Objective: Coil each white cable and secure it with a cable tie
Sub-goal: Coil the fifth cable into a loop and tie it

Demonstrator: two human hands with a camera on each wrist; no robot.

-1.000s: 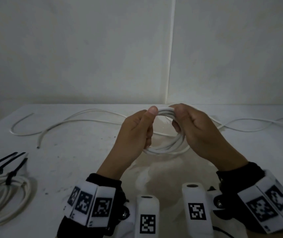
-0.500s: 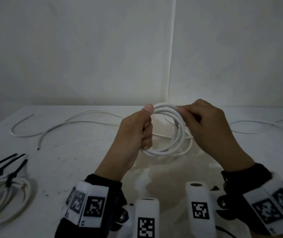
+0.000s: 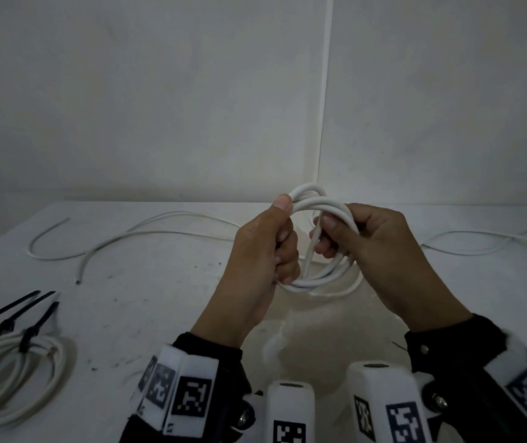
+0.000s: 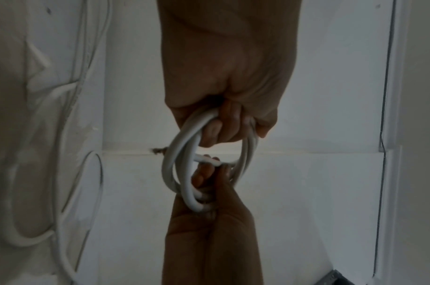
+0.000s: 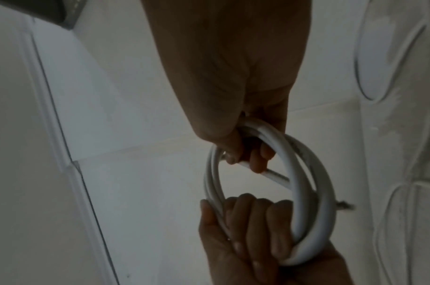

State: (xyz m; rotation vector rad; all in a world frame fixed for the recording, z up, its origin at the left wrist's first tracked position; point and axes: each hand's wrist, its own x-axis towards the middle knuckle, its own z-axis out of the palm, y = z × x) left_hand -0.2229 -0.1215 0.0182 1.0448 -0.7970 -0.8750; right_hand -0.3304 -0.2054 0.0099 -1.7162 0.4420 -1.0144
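Note:
A white cable coil [image 3: 315,282] of several loops hangs in the air over the table, held between both hands. My left hand [image 3: 271,247] grips its left side, thumb pressed on the top strands. My right hand [image 3: 356,238] grips the right side, and its fingers also pinch the cable's free end [image 3: 314,247], which crosses the inside of the ring. In the left wrist view the coil [image 4: 178,173] runs from my left hand [image 4: 223,86] down to my right hand [image 4: 209,231]. The right wrist view shows the coil [image 5: 306,194] between my right hand [image 5: 233,77] and my left hand [image 5: 253,241].
A loose white cable [image 3: 147,231] lies across the back left of the white table [image 3: 147,298], another loose cable [image 3: 479,249] at the back right. Finished coils [image 3: 16,372] bound with black cable ties [image 3: 27,338] lie at the front left. A wall stands behind the table.
The coil has risen a little. My right hand slid from the top of the coil to its right side, and the cable's trailing end has been drawn in across the ring.

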